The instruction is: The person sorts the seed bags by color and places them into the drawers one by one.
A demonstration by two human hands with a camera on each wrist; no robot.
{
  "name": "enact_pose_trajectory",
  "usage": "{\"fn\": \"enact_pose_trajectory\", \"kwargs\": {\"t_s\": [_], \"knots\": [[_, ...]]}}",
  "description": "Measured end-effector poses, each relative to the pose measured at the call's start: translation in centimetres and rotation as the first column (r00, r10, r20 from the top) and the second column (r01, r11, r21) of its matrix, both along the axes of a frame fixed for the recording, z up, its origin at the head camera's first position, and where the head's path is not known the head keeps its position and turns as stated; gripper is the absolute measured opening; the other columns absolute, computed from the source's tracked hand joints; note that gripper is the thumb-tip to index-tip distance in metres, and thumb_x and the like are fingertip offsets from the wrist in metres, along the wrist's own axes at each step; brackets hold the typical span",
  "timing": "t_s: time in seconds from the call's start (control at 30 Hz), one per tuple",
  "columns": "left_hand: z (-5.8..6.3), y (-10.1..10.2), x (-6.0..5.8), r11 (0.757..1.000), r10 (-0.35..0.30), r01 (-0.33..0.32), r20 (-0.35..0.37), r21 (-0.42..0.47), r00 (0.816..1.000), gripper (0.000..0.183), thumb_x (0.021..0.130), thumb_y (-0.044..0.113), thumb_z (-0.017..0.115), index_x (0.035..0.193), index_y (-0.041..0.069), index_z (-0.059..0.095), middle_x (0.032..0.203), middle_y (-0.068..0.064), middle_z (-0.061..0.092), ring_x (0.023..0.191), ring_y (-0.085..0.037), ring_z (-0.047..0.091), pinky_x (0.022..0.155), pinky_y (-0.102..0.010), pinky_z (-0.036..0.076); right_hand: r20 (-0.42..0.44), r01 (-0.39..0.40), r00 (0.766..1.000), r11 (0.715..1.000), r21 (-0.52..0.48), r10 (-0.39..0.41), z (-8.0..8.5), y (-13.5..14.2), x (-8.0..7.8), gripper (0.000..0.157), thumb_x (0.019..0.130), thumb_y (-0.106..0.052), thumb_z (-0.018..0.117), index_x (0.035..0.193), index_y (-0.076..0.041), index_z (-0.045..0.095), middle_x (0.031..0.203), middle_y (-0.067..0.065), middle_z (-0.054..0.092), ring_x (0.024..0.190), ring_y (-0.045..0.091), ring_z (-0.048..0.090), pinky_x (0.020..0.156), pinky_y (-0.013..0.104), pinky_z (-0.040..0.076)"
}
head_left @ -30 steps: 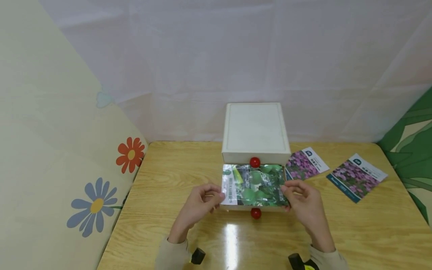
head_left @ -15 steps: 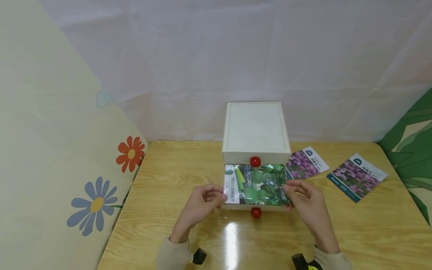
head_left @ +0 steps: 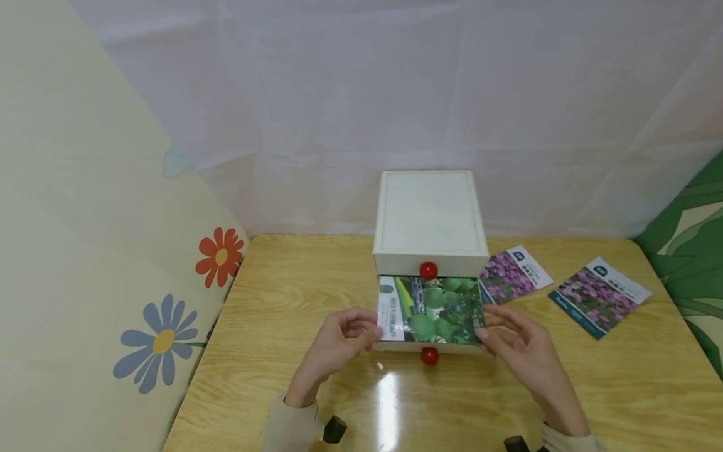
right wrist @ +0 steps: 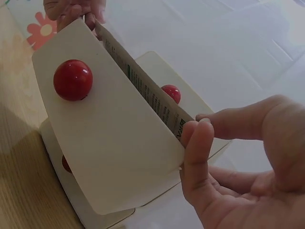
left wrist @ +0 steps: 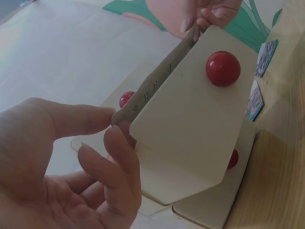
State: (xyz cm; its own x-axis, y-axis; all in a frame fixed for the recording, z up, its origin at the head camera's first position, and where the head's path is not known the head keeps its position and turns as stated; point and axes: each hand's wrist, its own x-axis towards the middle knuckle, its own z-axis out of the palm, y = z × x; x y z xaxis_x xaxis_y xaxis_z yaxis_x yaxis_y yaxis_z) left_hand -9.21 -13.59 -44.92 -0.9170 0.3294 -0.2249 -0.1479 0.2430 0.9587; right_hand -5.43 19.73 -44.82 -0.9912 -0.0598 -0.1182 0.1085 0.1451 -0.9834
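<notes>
A seed packet [head_left: 435, 309] with green round fruits printed on it lies level over the pulled-out drawer [left wrist: 186, 114] of a small white drawer cabinet [head_left: 430, 213]. My left hand [head_left: 341, 342] pinches its left edge between thumb and finger. At the near right corner, my right hand [head_left: 522, 351] holds the packet with thumb and fingertips. Seen from the right wrist, the packet's printed underside [right wrist: 147, 90] is just behind the top edge of the drawer front. The packet hides the drawer's inside. A red knob [head_left: 430, 356] sits on that drawer front.
Two packets with pink flowers, a nearer one [head_left: 514, 274] and a farther one [head_left: 600, 297], lie on the wooden table [head_left: 294, 270] right of the cabinet. Another red knob [head_left: 428, 270] marks the drawer above. A white cloth [head_left: 339, 113] hangs behind.
The packet has shifted slightly right and sits squarer over the drawer. My right hand has slid toward the packet's near right corner, its fingers spreading. My left hand has moved slightly right with the packet.
</notes>
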Motion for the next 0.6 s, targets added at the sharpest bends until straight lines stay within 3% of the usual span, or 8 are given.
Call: {"fn": "enact_pose_trajectory", "kwargs": {"t_s": [0.13, 0.37, 0.6], "knots": [[-0.04, -0.06, 0.02, 1.0, -0.005, 0.005, -0.006, -0.004, 1.0, 0.03, 0.09, 0.022, 0.075, 0.116, 0.008, 0.068, 0.101, -0.009, 0.072, 0.086, -0.03, 0.069, 0.065, -0.025, 0.057, 0.0, -0.003, 1.0, 1.0, -0.024, 0.003, -0.03, 0.04, 0.09, 0.055, 0.094, -0.015, 0.07, 0.144, -0.003, 0.049, 0.117, 0.006, 0.059, 0.087, 0.013, 0.07, 0.07, 0.031, 0.062], [0.13, -0.07, -0.06, 1.0, -0.013, 0.013, -0.018, -0.02, 1.0, 0.035, 0.088, 0.022, 0.077, 0.119, 0.009, 0.067, 0.104, -0.009, 0.071, 0.086, -0.021, 0.069, 0.07, -0.027, 0.059, 0.006, 0.015, 1.0, 0.999, -0.028, -0.015, -0.07, -0.07, 0.02, 0.055, 0.094, -0.016, 0.071, 0.143, -0.003, 0.05, 0.115, 0.005, 0.06, 0.087, 0.012, 0.071, 0.07, 0.03, 0.061], [0.24, 0.04, -0.14, 1.0, -0.014, 0.013, -0.018, -0.027, 1.0, 0.035, 0.089, 0.023, 0.076, 0.118, 0.007, 0.068, 0.104, -0.01, 0.072, 0.088, -0.024, 0.07, 0.071, -0.028, 0.059, 0.031, 0.028, 0.999, 0.999, -0.016, -0.027, 0.07, -0.09, -0.12, 0.056, 0.094, -0.019, 0.072, 0.143, -0.003, 0.05, 0.118, 0.007, 0.058, 0.093, 0.01, 0.071, 0.075, 0.029, 0.062]]}}
